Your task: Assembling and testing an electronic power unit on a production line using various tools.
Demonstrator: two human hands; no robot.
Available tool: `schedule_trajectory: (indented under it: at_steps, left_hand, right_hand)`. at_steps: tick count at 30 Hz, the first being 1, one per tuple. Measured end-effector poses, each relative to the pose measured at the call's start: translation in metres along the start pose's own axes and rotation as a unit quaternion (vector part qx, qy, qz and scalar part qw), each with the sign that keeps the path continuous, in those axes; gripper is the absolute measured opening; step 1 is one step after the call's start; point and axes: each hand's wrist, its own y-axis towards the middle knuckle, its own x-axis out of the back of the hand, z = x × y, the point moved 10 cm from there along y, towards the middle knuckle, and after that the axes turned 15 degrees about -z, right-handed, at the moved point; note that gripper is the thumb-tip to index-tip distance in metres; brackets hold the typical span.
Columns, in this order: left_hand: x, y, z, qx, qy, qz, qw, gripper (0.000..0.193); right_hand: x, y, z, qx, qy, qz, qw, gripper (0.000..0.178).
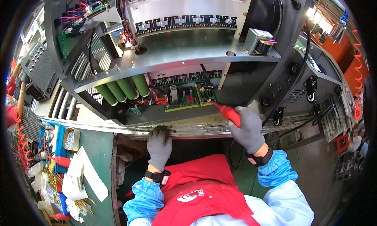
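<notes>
Metal chassis point(176, 43), large, open toward the near side: top cut off at the upper edge, so I cannot see its full height. Far-left wiring point(80, 17): tangled, partly behind brackets; single leads hard to make out. Lower bay: deep shadow at its right.

Right hand point(249, 129), gray-gloved: closed around the grip of a red-handled tool point(231, 115), which points left and toward the far side. Tool tip: thin, beside the near right corner of the small green board point(205, 95); I cannot tell whether it touches.

Left hand point(160, 147), gray-gloved: loosely open, fingers slightly bent, fingertips on the metal rail point(200, 131) at the near side of the chassis. Fingertips dark; underside hidden, no held object visible.

Larger green board point(182, 100): in the lower bay, just left of the small one. Green cylinders point(126, 88): a row farther left, upper ends hidden behind the shelf point(184, 45).

Metal-cased block point(257, 41): on the shelf, right end.

Green bench point(103, 147), near left: blue bin point(59, 147), contents jumbled; small tray point(71, 139) of tiny metal parts; white sheets point(93, 175), overlapping. Clear bags point(46, 188): contents partly indistinct.
</notes>
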Motion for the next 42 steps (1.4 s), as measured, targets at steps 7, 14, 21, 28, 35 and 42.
schedule_trajectory:
  at_steps: [7,14,21,28,35,42]
  left_hand:
    - [0.006,0.01,-0.012,-0.052,-0.013,-0.048,0.997,0.028]
    - [0.003,0.006,-0.011,-0.049,0.001,-0.012,0.999,0.034]
    - [0.002,0.004,-0.012,-0.035,-0.014,0.014,0.999,0.033]
    - [0.002,0.008,-0.012,-0.021,0.015,0.014,1.0,0.031]
    - [0.002,0.012,-0.018,-0.026,0.015,0.006,1.0,0.028]
    - [0.005,0.01,-0.023,-0.044,0.028,-0.014,0.999,0.028]
  right_hand:
    - [0.012,0.015,-0.036,-0.068,0.021,-0.091,0.993,0.038]
    - [-0.028,0.027,-0.085,-0.207,0.02,-0.07,0.976,0.036]
    - [-0.049,0.045,-0.075,-0.117,0.046,-0.076,0.989,0.023]
    - [-0.07,0.051,-0.079,-0.114,0.046,-0.016,0.992,0.03]
    - [-0.072,0.063,-0.07,-0.061,0.061,-0.059,0.995,0.033]
    - [-0.067,0.067,-0.064,-0.046,0.03,-0.051,0.997,0.033]
